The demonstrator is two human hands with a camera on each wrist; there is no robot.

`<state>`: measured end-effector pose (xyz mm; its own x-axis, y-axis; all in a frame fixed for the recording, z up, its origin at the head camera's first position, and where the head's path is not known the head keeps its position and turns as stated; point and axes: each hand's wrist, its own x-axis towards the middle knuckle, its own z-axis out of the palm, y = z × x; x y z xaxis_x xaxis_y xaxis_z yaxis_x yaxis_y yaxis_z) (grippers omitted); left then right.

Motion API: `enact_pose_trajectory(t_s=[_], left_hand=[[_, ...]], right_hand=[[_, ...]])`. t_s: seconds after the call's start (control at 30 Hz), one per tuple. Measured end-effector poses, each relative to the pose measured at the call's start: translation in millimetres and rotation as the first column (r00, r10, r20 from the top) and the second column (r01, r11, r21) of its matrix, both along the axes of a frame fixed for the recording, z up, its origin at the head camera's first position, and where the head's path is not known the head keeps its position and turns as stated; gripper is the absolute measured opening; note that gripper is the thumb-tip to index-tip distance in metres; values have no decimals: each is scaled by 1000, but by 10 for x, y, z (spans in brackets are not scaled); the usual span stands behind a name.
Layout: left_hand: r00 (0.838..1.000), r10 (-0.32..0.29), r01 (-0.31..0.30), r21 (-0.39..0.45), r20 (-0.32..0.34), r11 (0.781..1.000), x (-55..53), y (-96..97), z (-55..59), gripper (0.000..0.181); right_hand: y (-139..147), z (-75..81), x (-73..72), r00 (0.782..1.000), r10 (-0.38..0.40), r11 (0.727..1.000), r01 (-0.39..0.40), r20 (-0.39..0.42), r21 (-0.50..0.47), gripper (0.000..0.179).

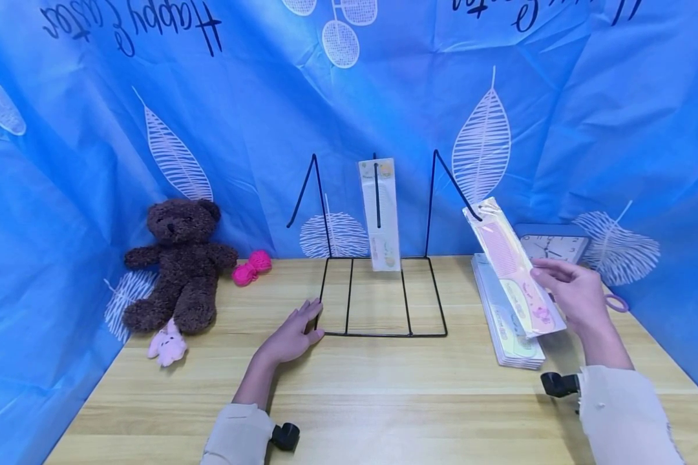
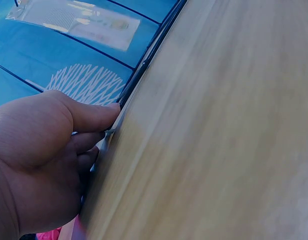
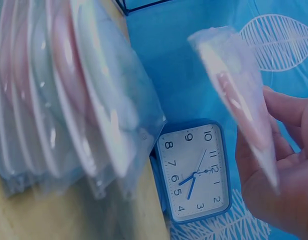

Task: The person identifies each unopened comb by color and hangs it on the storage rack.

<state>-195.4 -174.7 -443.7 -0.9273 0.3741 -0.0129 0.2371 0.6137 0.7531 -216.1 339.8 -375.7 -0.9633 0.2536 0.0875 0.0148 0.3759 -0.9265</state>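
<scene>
Blue cloth (image 1: 256, 129) behind, right hand (image 1: 578, 290) pinches the comb packet (image 1: 508, 258), best squared to the hook (image 1: 456, 183), left hand (image 1: 287, 339) relaxed against the rack (image 1: 384, 334)!

A black wire rack (image 1: 378, 334) stands toward the back edge of the table (image 1: 384, 400); a pale packaged comb (image 1: 388, 216) hangs upright on its middle prong (image 1: 377, 200); a pink packaged comb (image 1: 514, 268) is held slanting, its top at the right prong's (image 1: 458, 186) tip; near the table's right edge, more packaged combs (image 1: 500, 316) lie stacked.
</scene>
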Motion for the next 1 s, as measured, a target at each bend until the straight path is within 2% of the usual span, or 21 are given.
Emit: enact_pose_trajectory(t_s=[0.2, 0.4, 0.57, 0.87, 0.93, 1.0], left_hand=[[1000, -2, 2, 2, -5, 1000, -18, -3, -21, 59], [1000, 1, -1, -12, -3, 1000, -31, -9, -40, 60], [1000, 1, -1, -13, -1, 1000, -31, -10, -30, 60], [1000, 0, 1, -9, 7, 1000, -24, -3, -21, 60], [1000, -3, 3, -4, 2, 1000, -18, -2, -19, 60], [1000, -4, 4, -5, 1, 1000, -16, -3, -18, 59]], right_hand=[[-26, 80, 28, 995, -26, 1000, 25, -101, -11, 40], [-91, 170, 54, 973, -68, 990, 39, -219, -133, 34], [-131, 249, 81, 965, -77, 974, 20, -249, -224, 36], [-205, 377, 144, 962, -82, 984, 38, -259, -172, 42], [-226, 395, 147, 952, -86, 976, 22, -293, -218, 39], [-250, 414, 139, 932, -95, 945, -26, -351, -326, 35]])
